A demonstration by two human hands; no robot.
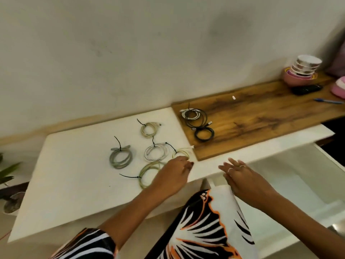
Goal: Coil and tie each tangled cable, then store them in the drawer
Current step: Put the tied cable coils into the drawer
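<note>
Head view: coiling and tying looked finished, storing apparently just starting. Seven tied coils lay out: a grey coil (120,158), three pale coils (148,129) (155,152) (149,173) and a small yellowish coil (181,153) on the white table (65,184); a black-and-white pair (194,116) and a black coil (204,134) on the wooden board (261,113). Left hand (172,176) reached over the yellowish coil, fingers curled down at its near edge; grip not certain. Right hand (240,174) hovered spread, holding nothing. Open drawer (280,176) waited at right. Next, probably: gather coils, carry across, drop inside. Blurred throughout; left fingertips hidden, drawer cut off at the frame's edge.
</note>
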